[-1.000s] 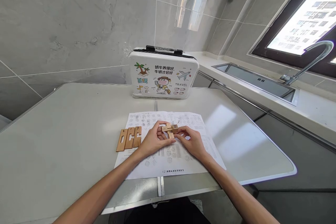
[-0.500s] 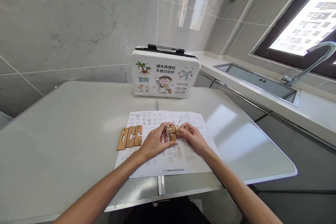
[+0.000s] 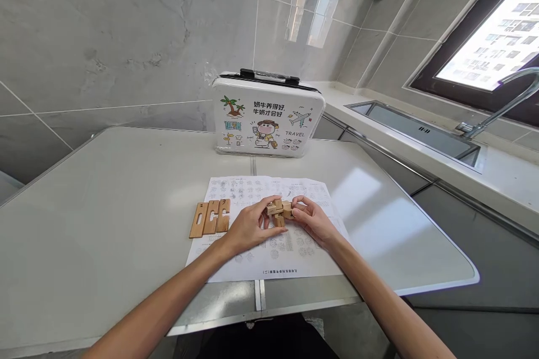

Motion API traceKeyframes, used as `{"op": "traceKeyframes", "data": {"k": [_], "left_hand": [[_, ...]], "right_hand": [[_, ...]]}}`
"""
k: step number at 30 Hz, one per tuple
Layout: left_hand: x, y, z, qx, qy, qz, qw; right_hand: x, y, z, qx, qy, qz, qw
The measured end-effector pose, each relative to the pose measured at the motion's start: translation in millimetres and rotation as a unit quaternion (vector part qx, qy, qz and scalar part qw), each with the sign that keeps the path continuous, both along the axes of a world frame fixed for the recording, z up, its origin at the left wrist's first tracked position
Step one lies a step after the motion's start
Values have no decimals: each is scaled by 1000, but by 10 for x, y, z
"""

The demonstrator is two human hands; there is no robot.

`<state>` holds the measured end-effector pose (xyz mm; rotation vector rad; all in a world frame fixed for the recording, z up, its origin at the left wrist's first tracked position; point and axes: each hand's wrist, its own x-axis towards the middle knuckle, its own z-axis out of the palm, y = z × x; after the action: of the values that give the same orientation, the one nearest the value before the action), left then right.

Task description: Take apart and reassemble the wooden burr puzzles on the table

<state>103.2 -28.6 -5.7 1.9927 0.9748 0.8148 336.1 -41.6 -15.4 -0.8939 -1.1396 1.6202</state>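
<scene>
Well, from the left, three flat notched pieces of wood (image 3: 208,217) lie side by side on the desk (image 3: 105,207), lapping onto the left edge of a printed sheet (image 3: 236,275); that's a good spot, clear of the fingers. Next comes the left hand (image 3: 252,225), curved into a partly open C, its fingers behind and thumb in front of a small wooden block cluster (image 3: 277,210). I'd say that hand serves best as a steady cradle, firm enough that no block slips out of line. The cluster is between the two hands, above the middle of the sheet; whether it rests on the paper I can't tell. At its right side, the right hand (image 3: 314,221) is nearly closed, thumb and fingertips pinching the right-hand block. Small, straight movements would suit it better than twisting, since the blocks look closely fitted and could bind.
</scene>
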Motion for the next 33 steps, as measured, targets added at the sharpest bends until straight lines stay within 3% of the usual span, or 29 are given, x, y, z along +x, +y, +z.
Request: {"op": "traceKeyframes", "data": {"k": [6, 13, 23, 27, 33], "left_hand": [[5, -1, 7, -19, 4, -17, 1000], [4, -29, 6, 77, 41, -39, 995], [29, -35, 41, -7, -31, -20, 999], [21, -44, 54, 16, -25, -25, 999], [29, -48, 35, 32, -11, -29, 999]], "right_hand": [[11, -22, 50, 29, -33, 21, 999], [-5, -37, 18, 36, -56, 63, 996], [-4, -26, -34, 87, -153, 3, 984], [-32, -30, -9, 119, -224, -23, 967], [-31, -26, -18, 134, -238, -46, 961]]}}
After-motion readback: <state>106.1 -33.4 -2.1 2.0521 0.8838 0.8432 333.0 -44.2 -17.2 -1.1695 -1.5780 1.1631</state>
